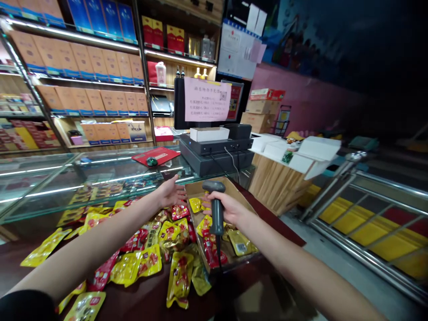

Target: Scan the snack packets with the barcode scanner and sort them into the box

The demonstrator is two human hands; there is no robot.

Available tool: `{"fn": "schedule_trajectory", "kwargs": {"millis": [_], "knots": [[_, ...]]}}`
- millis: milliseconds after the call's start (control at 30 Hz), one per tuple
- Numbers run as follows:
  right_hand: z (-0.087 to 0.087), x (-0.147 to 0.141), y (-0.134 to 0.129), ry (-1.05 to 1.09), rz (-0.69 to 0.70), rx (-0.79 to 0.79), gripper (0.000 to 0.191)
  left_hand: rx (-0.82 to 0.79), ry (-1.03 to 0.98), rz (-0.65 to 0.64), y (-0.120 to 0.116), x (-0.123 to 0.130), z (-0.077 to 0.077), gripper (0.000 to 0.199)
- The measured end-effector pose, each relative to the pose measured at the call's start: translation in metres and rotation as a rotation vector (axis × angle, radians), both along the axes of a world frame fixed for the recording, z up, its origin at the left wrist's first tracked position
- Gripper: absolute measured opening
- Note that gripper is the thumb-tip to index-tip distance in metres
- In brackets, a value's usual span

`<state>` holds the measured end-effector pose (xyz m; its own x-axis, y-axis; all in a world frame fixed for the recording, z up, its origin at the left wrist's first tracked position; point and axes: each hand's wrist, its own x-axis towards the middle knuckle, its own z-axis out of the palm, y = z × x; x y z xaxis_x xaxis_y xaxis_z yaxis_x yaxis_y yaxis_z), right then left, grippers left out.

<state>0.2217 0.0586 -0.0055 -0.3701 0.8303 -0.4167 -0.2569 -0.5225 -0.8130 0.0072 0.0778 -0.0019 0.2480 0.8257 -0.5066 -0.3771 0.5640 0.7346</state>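
In my right hand (225, 207) is a dark grey barcode scanner (217, 216), gripped round its handle and held above a shallow cardboard box (234, 189). The scanner's head points away from me and its cable hangs down toward the near rim. Inside the box lie several snack packets, among them a gold one (241, 243) with a barcode facing up and a red one (211, 249). My left hand (172, 192) is open, fingers stretched, beside the box's left rim. Beneath it spreads a heap of yellow and red snack packets (174, 232); I see nothing in that hand.
Behind the heap stands a glass display counter (110, 174) with a red mouse pad (157, 156) on top. A monitor (179, 102) and black cash drawer (214, 158) are beyond the box. Metal railings (368, 209) run along the right. Shelves of boxed goods (87, 58) line the back.
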Motion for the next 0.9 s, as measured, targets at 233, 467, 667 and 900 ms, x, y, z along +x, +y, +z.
{"fn": "schedule_trajectory", "kwargs": {"millis": [233, 467, 667, 900], "knots": [[-0.016, -0.047, -0.053, 0.094, 0.19, -0.076, 0.012, -0.009, -0.126, 0.071, -0.096, -0.053, -0.014, 0.055], [-0.048, -0.056, -0.114, -0.005, 0.181, -0.051, 0.025, -0.058, -0.19, 0.202, -0.19, -0.079, -0.057, 0.054], [-0.076, -0.026, -0.176, -0.173, -0.022, -0.074, 0.036, -0.023, -0.292, 0.087, -0.231, -0.051, -0.094, 0.058], [-0.093, -0.031, -0.204, -0.134, -0.135, -0.082, 0.039, 0.064, -0.264, 0.126, -0.24, -0.015, -0.117, 0.054]]}}
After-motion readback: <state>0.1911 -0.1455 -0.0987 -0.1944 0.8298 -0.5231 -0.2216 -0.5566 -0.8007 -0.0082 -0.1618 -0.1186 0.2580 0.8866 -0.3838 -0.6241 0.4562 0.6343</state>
